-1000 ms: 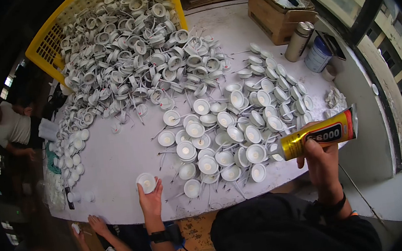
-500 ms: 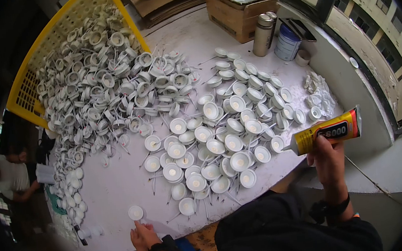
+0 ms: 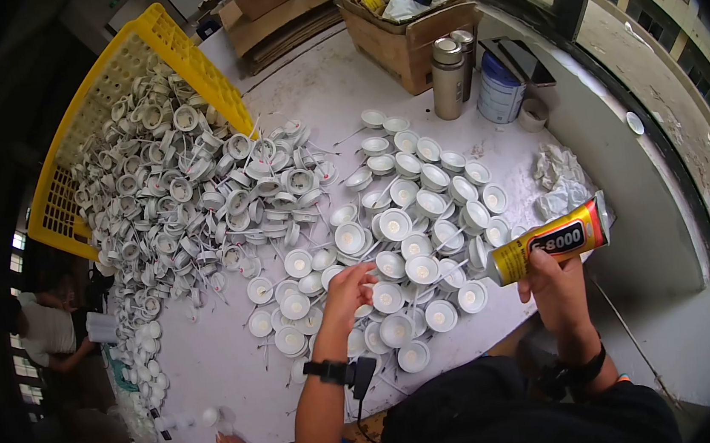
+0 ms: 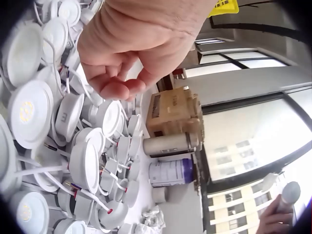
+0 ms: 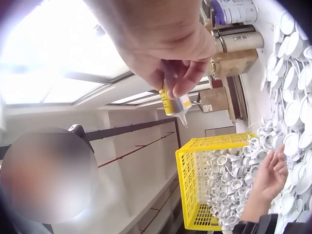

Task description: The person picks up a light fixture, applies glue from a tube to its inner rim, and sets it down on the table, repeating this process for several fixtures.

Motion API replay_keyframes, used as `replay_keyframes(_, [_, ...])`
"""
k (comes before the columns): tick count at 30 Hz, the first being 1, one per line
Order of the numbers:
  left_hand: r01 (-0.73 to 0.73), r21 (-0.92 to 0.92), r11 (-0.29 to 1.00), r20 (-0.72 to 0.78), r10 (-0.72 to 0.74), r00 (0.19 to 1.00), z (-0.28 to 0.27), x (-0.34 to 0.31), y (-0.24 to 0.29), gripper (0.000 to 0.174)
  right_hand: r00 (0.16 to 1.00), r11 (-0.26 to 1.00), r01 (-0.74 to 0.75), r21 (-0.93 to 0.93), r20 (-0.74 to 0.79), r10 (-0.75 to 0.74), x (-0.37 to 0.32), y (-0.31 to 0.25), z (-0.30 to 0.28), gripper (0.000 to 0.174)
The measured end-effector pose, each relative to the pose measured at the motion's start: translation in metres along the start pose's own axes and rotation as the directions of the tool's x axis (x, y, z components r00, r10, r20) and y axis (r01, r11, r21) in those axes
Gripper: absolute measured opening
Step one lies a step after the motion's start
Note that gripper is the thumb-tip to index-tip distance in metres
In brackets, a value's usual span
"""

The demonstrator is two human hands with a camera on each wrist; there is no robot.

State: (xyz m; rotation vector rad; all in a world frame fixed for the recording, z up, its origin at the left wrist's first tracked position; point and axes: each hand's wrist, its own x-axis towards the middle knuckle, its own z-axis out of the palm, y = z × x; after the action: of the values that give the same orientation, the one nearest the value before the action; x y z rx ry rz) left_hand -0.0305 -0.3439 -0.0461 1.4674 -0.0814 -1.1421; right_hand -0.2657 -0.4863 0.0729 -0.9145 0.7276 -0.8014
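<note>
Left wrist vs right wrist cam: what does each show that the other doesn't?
Left wrist only: LED spots on the lamps and red-tipped wires, under the bent fingers of the left hand. Right wrist only: yellow label and nozzle of the glue tube, gripped by the right hand; the skylight. Both: cardboard box, steel flask, blue-and-white can, lamps.

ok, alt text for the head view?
A person's right hand holds a yellow glue tube while the left hand reaches over a cluster of round white lamps on a white table. A yellow crate behind holds a heap of more.
</note>
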Motion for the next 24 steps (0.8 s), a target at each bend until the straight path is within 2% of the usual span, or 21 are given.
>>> replay_keyframes(2, [0.027,0.031,0.999,-0.001,-0.027,1.0,0.015,0.038,-0.009,0.024,1.0,1.0,-0.012,-0.007,0.009,0.012,0.014,-0.003,-0.011,0.023])
replay_keyframes(4, [0.126,0.004,0.992,-0.149,-0.124,0.981,0.026,0.068,-0.018,0.028,0.999,1.0,-0.026,-0.012,0.019,0.026,0.026,-0.005,-0.021,0.022])
replay_keyframes(10, [0.278,0.095,0.956,-0.278,-0.243,0.929,0.052,0.097,-0.021,0.031,0.995,0.997,-0.065,0.029,-0.073,0.067,0.058,-0.007,-0.039,0.02])
replay_keyframes(16, [0.26,0.106,0.96,-0.315,-0.215,0.924,0.048,0.113,-0.032,0.025,0.997,0.997,-0.075,0.013,-0.032,0.076,0.076,-0.003,-0.045,0.019])
replay_keyframes(19, [0.216,0.194,0.957,-0.328,-0.144,0.934,0.051,0.085,-0.012,0.023,0.997,0.998,-0.061,0.003,-0.037,0.062,0.075,-0.006,-0.043,0.021])
replay_keyframes(21, [0.081,0.088,0.993,-0.218,-0.06,0.974,0.052,0.047,0.008,0.024,0.998,0.998,-0.053,0.016,-0.031,0.053,0.071,-0.008,-0.04,0.022])
replay_keyframes(24, [0.022,-0.202,0.979,-0.057,-0.034,0.998,0.044,-0.019,0.018,0.032,0.998,0.998,-0.066,0.015,0.009,0.066,0.061,-0.007,-0.03,0.024])
